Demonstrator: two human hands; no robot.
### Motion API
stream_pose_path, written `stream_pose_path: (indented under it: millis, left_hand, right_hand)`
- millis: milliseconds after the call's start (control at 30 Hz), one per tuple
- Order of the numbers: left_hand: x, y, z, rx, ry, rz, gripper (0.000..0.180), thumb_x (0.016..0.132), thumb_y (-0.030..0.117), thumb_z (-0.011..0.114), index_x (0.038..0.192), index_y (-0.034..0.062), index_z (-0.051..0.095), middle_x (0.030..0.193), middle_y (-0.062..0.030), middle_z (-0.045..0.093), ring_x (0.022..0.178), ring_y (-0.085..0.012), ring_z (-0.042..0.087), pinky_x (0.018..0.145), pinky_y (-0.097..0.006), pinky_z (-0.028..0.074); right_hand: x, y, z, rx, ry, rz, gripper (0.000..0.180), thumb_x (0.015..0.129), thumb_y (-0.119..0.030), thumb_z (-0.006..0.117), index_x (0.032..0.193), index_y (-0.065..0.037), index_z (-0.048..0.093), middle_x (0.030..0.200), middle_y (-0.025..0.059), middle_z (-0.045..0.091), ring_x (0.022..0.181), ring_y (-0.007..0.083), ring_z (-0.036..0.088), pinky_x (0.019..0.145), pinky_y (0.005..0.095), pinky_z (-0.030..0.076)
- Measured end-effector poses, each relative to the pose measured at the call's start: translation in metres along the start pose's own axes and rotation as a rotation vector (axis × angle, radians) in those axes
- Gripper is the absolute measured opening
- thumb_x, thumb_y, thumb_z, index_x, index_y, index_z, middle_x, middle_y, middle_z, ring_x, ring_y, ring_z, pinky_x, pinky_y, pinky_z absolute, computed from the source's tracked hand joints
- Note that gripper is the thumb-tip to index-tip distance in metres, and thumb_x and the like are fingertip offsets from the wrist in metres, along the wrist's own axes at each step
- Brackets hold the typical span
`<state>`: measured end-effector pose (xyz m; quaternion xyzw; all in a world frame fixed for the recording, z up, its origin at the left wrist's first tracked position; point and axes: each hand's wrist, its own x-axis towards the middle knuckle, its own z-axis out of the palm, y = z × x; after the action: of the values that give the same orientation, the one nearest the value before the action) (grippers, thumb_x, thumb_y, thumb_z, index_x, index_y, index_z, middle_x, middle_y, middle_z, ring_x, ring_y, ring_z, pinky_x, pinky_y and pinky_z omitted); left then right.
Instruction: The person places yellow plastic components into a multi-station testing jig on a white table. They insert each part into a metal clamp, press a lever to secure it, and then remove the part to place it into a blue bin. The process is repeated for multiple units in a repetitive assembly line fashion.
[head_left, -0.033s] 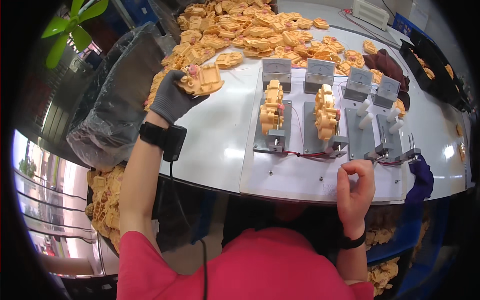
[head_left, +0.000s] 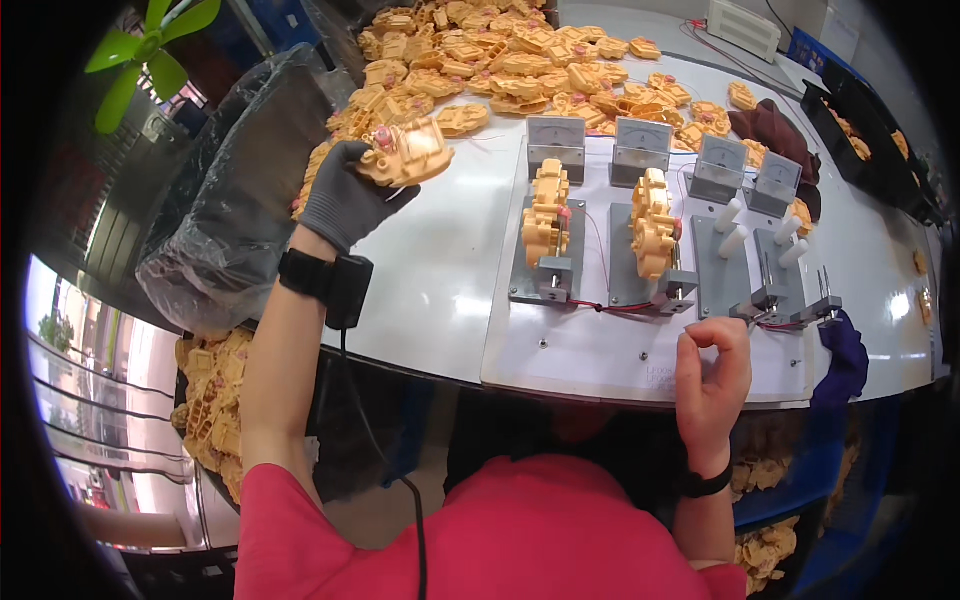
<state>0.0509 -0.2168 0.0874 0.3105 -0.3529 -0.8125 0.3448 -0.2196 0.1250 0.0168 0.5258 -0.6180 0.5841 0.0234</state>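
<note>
Now your left hand (head_left: 345, 205), in a grey glove, is clamped on a yellow plastic toy part (head_left: 408, 152), lifted just above the white counter (head_left: 440, 270) beside the heap of yellow parts (head_left: 500, 60). Your bare right hand (head_left: 712, 375) sits at the counter's near edge, fingers curled with thumb and forefinger pinched together; whether it grips anything, you cannot tell. Just ahead of it stand four grey fixtures with gauges: the left fixture (head_left: 545, 250) and the second fixture (head_left: 650, 265) each carry a yellow part, while the two on the right hold white pegs (head_left: 730, 215). A clear plastic bag (head_left: 235, 190) lies left of your gloved hand.
</note>
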Motion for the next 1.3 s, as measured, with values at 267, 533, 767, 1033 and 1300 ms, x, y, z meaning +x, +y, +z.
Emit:
stream_pose_path:
  millis: [267, 533, 767, 1033, 1300]
  left_hand:
    - [-0.067, -0.034, 0.082, -0.33, -0.287, -0.137, 0.04, 0.091, 0.029, 0.058, 0.122, 0.0032, 0.054, 0.109, -0.0096, 0.061, 0.096, -0.0214, 0.058, 0.074, -0.032, 0.052]
    - [-0.073, -0.06, 0.12, -0.438, -0.424, -0.356, 0.048, 0.097, 0.024, 0.051, 0.136, -0.0037, 0.044, 0.119, -0.0175, 0.057, 0.093, -0.0206, 0.064, 0.075, -0.03, 0.056]
    - [-0.058, -0.068, 0.133, -0.382, -0.482, -0.451, 0.048, 0.099, 0.029, 0.048, 0.136, -0.0023, 0.044, 0.115, -0.0152, 0.057, 0.088, -0.0171, 0.064, 0.072, -0.028, 0.056]
    - [-0.063, -0.07, 0.177, -0.207, -0.477, -0.347, 0.058, 0.096, 0.034, 0.062, 0.135, -0.0037, 0.042, 0.109, -0.0113, 0.057, 0.081, -0.0094, 0.059, 0.068, -0.023, 0.055]
    - [-0.045, -0.074, 0.194, -0.157, -0.428, -0.565, 0.062, 0.098, 0.048, 0.054, 0.135, 0.0008, 0.04, 0.105, -0.0169, 0.06, 0.071, -0.0158, 0.068, 0.06, -0.026, 0.062]
  right_hand:
    - [-0.002, 0.004, -0.024, 0.239, 0.227, 0.11, 0.023, 0.092, 0.007, 0.055, 0.113, 0.0, 0.051, 0.114, 0.0083, 0.049, 0.101, 0.0149, 0.049, 0.092, 0.0282, 0.041]
    - [0.01, 0.033, -0.049, 0.098, 0.249, 0.249, 0.024, 0.097, -0.008, 0.059, 0.121, -0.004, 0.056, 0.109, 0.0034, 0.054, 0.092, 0.0109, 0.051, 0.085, 0.0257, 0.043]
    - [0.007, 0.03, -0.045, -0.004, 0.252, 0.125, 0.021, 0.093, -0.005, 0.062, 0.114, -0.004, 0.061, 0.104, 0.005, 0.057, 0.086, 0.0134, 0.054, 0.08, 0.0273, 0.046]
    - [0.007, 0.028, -0.047, 0.033, 0.26, 0.153, 0.022, 0.091, -0.002, 0.063, 0.113, -0.004, 0.063, 0.098, 0.0042, 0.059, 0.084, 0.014, 0.053, 0.078, 0.027, 0.045]
    - [0.007, 0.025, -0.048, 0.084, 0.245, 0.166, 0.021, 0.092, -0.002, 0.063, 0.113, -0.004, 0.064, 0.1, 0.0051, 0.062, 0.086, 0.015, 0.056, 0.078, 0.028, 0.046]
